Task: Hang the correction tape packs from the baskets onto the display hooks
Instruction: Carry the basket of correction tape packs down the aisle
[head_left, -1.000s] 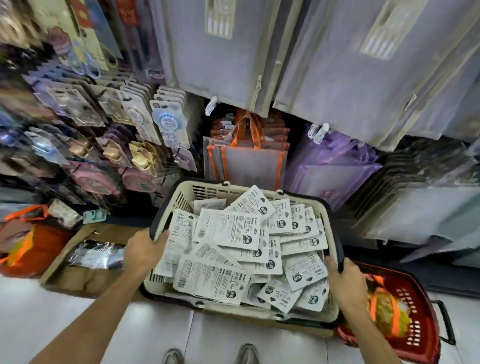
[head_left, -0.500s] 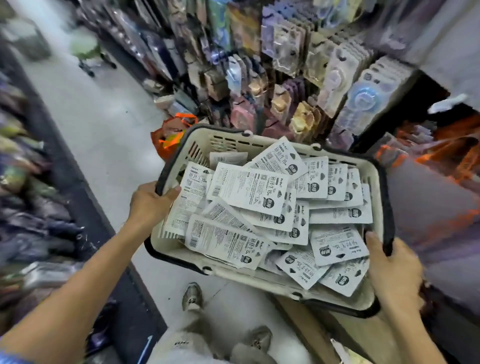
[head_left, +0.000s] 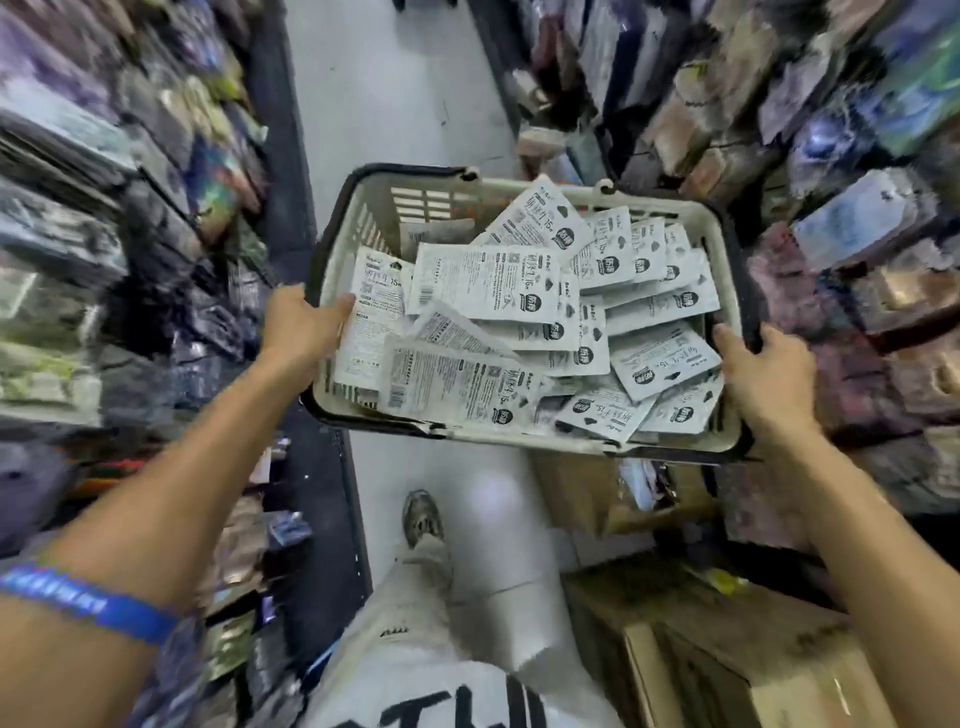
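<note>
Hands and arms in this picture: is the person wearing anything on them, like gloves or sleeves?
No gloves: the left hand and right hand are bare, with no rings or watch showing. Both forearms are uncovered. Only the left arm shows clothing, a dark patterned short sleeve edged by a blue band with blurred markings.

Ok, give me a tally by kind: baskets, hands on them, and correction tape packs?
Basket: 1
Hands gripping its rim: 2 (left hand, right hand)
Correction tape packs: an overlapping pile in the basket, too layered to count
Total: 3, packs aside
</note>
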